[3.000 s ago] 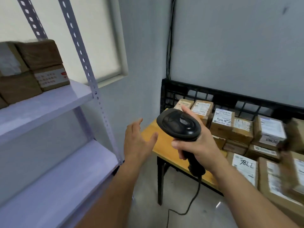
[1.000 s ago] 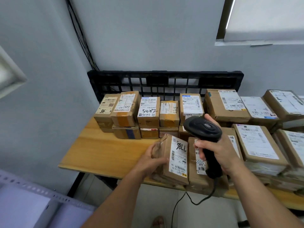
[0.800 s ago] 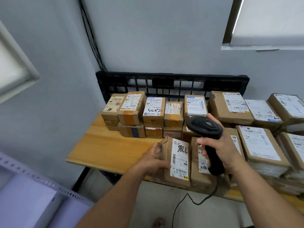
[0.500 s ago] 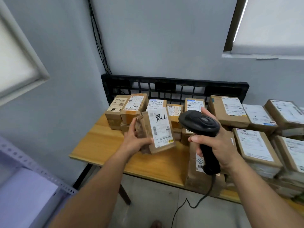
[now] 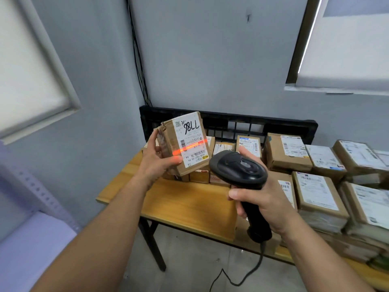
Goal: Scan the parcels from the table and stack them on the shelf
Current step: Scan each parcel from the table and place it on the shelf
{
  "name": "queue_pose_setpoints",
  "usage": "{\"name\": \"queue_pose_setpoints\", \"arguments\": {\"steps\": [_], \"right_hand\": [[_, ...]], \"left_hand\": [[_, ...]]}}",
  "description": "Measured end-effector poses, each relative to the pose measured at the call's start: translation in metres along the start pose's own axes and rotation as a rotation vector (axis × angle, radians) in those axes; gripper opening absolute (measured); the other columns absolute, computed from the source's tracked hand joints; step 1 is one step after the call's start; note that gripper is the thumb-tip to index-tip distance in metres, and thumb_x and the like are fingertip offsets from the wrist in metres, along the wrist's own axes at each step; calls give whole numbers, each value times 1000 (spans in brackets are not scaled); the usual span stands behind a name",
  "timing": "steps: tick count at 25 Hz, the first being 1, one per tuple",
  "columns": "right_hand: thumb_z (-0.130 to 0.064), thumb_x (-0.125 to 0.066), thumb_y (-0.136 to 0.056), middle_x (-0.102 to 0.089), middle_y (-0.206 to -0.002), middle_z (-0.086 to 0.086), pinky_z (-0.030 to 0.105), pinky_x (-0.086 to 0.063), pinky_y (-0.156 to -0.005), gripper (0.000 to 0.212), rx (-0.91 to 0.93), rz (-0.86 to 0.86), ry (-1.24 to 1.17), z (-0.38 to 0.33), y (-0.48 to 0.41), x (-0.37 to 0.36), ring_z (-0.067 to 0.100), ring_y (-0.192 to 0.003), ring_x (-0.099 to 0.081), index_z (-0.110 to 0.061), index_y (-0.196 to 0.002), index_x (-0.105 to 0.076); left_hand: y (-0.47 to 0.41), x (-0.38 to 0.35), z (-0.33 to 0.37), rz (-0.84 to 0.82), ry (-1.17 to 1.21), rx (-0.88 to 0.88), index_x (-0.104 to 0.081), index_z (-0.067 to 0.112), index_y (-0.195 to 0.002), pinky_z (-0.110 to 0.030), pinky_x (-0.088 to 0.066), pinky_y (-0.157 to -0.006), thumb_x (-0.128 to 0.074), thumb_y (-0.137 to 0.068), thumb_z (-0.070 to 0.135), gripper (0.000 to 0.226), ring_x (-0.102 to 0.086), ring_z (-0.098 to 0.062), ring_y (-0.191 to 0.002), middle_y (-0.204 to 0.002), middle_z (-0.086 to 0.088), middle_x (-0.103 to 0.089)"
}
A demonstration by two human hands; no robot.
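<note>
My left hand (image 5: 157, 160) grips a small cardboard parcel (image 5: 185, 144) with a white label marked "7786", held up above the wooden table (image 5: 189, 205). A red scan line crosses its label and my thumb. My right hand (image 5: 263, 204) grips the handle of a black barcode scanner (image 5: 239, 168), whose head points at the parcel from the right. Several more labelled parcels (image 5: 286, 151) lie in rows on the table behind and to the right. The pale metal shelf (image 5: 31, 239) stands at the lower left.
A black plastic pallet (image 5: 231, 123) leans against the wall behind the parcels. The scanner's cable (image 5: 237, 279) hangs down to the floor. Windows with blinds sit on the left and right walls. Black cables run up the room's corner.
My left hand lifted the parcel off the table's front pile and raised it. My right hand turned the scanner toward it, and a red scan line now shows on the label.
</note>
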State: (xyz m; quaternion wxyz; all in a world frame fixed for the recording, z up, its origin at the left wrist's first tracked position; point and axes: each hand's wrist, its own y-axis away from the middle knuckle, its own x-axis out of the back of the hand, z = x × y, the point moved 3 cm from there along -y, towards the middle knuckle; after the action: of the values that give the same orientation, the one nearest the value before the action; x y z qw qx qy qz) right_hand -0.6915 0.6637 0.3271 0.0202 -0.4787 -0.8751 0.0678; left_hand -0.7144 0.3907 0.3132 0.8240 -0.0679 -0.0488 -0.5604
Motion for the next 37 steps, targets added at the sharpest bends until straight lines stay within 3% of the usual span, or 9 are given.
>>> {"name": "queue_pose_setpoints", "arguments": {"steps": [4, 8, 10, 16, 19, 27, 32, 37], "right_hand": [[-5, -75, -67, -70, -75, 16, 34, -48, -44, 103, -18, -3, 22, -1, 13, -2, 28, -47, -56, -41, -150, -25], [-6, -76, -67, -70, -83, 21, 34, -50, -46, 103, -33, -17, 43, 0, 19, -4, 28, -48, -57, -42, -150, -25], [-7, -76, -67, -71, -80, 19, 33, -49, -45, 102, -38, -22, 43, 0, 19, -7, 27, -48, -58, -43, -149, -26], [-6, -75, -64, -70, -74, 16, 33, -47, -45, 102, -21, -34, 31, -3, 15, -30, 26, -45, -56, -43, -147, -30], [-6, -76, -64, -71, -79, 15, 35, -49, -46, 104, 14, -40, 22, -9, 9, -49, 28, -48, -57, -45, -148, -28], [-7, -75, -66, -63, -78, 29, 33, -50, -47, 104, 150, -174, 19, -36, -24, -158, 28, -49, -57, -47, -147, -24], [-5, -81, -68, -59, -76, 34, 38, -51, -49, 104, 194, -285, -13, -52, -44, -251, 32, -51, -57, -49, -145, -26], [-3, -74, -64, -63, -79, 31, 37, -50, -48, 102, 214, -398, -39, -64, -56, -340, 31, -51, -56, -45, -147, -29]], "left_hand": [[13, 2, 7, 10, -13, -27, -13, 39, -151, -30, -57, -63, -81, -70, 3, 112, -57, -21, -110, -113, 6, -50], [25, 6, 9, 39, -24, -37, -14, 38, -151, -39, -57, -77, -81, -70, 2, 111, -57, -21, -110, -111, 9, -50], [29, 11, 11, 56, -32, -44, -16, 39, -150, -39, -57, -76, -80, -71, 1, 109, -57, -21, -109, -110, 8, -50], [37, 40, 18, 98, -25, -75, -16, 37, -151, -25, -56, -59, -79, -73, 0, 107, -60, -14, -102, -110, 6, -51], [43, 62, 23, 117, -35, -88, -16, 38, -151, -33, -58, -70, -79, -72, 3, 107, -58, -18, -106, -112, 5, -50], [81, 184, 45, 303, -73, -118, -28, 36, -144, -45, -57, -82, -81, -73, 14, 92, -60, -20, -106, -114, 1, -55], [125, 288, 68, 471, -70, -162, -31, 36, -141, -41, -58, -79, -81, -74, 21, 85, -62, -15, -104, -112, 5, -57], [171, 372, 88, 613, -77, -209, -33, 36, -138, -35, -59, -67, -79, -77, 17, 79, -64, -10, -97, -117, 0, -60]]}}
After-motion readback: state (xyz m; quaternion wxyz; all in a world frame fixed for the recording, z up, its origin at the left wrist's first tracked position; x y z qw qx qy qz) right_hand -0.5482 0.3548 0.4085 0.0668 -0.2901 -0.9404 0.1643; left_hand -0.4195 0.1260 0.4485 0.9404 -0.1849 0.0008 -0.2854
